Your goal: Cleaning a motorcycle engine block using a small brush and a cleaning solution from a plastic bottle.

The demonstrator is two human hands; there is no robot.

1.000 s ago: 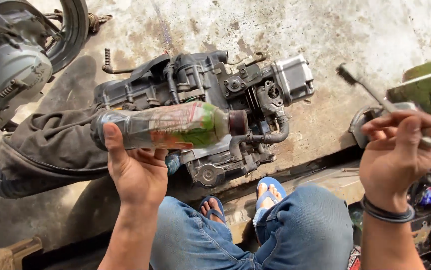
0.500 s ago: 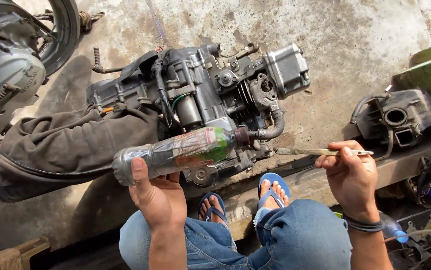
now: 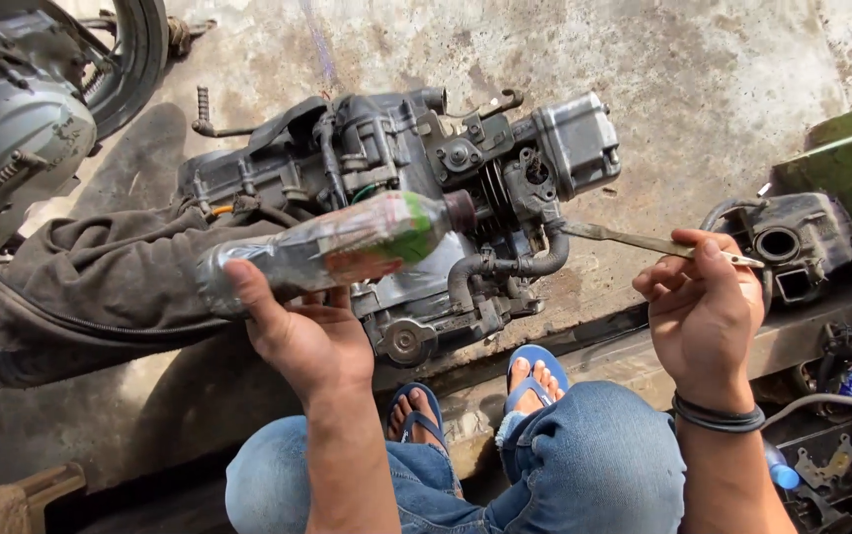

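A dirty scooter engine [image 3: 416, 188] lies on its side on the concrete floor. My left hand [image 3: 302, 331] grips a clear plastic bottle [image 3: 347, 242] with a green label, held sideways, its dark cap end pointing at the engine's middle. My right hand [image 3: 703, 307] holds a thin flat metal tool [image 3: 634, 239] whose tip touches the black rubber hose [image 3: 520, 265] at the engine's right side. My knees in blue jeans and feet in blue sandals are at the bottom.
A dark jacket [image 3: 100, 287] lies against the engine's left end. A scooter's rear wheel and casing [image 3: 21, 129] stand at the top left. A black air-box part [image 3: 792, 237] and a green panel [image 3: 851, 163] sit at the right, with cables and clutter below.
My right hand has come down from beside the green panel and brought the metal tool to the engine's hose. The bottle has stayed near the engine, tilted a little more.
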